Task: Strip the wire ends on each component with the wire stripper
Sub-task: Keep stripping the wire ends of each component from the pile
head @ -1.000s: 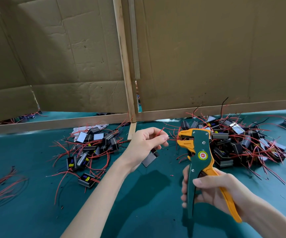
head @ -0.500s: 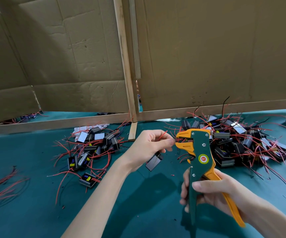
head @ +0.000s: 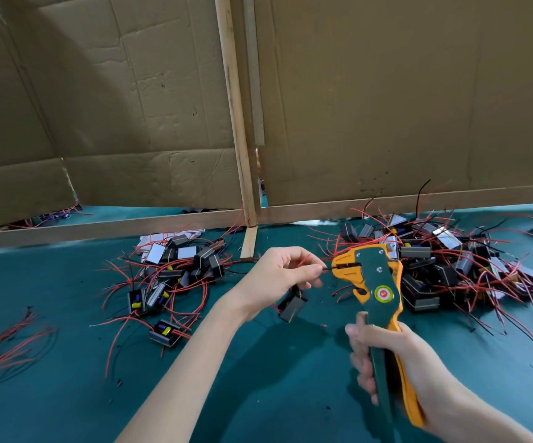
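A thin black wire (head: 325, 267), pinched by the left hand (head: 274, 276), enters the head of the green-and-orange wire stripper (head: 378, 282). Its small black box component (head: 293, 306) dangles beneath. The right hand (head: 386, 372) grips the handles, seemingly squeezed together. Piles of red-wired components (head: 444, 260) flank them on the teal tabletop (head: 66, 410).

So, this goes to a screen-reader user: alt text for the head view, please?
The left hand pinches a wire into the head of a green and orange wire stripper gripped by the right hand; a black component dangles below. Piles of red-wired components lie on the teal table.
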Demonstrator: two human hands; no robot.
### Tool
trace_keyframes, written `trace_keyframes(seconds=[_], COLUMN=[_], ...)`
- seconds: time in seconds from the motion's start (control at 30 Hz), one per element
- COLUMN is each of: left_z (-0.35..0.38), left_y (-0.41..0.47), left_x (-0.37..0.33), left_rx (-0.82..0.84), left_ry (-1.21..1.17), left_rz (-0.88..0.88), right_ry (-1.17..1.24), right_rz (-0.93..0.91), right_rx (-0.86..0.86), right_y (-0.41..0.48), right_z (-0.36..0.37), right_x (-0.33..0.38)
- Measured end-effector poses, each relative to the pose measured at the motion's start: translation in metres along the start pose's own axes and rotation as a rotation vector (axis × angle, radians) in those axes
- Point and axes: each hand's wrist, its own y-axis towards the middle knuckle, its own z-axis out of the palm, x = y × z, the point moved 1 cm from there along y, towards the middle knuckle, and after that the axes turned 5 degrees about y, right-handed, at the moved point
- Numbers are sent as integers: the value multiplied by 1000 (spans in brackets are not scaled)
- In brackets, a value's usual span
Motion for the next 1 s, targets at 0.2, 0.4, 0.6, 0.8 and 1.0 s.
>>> trace_keyframes(seconds=[0.2,0.4,0.6,0.8,1.0], left_z=[-5,-21,21,81,50], left_y=[4,17,67,90,52], left_x=[11,-10,-68,-82,-56], left_rx=[-139,-520,-466,35,36], left_ry=[395,555,455,444,427], left_rz=[-14,99,397,262,169], right_ry=[208,247,261,291,309], right_rz=[7,58,136,139,161], right_rx=[205,187,114,119,85], right_y=[8,17,18,16,20], right_z=[-2,-11,-12,-14,-19], right_x=[4,2,2,6,5])
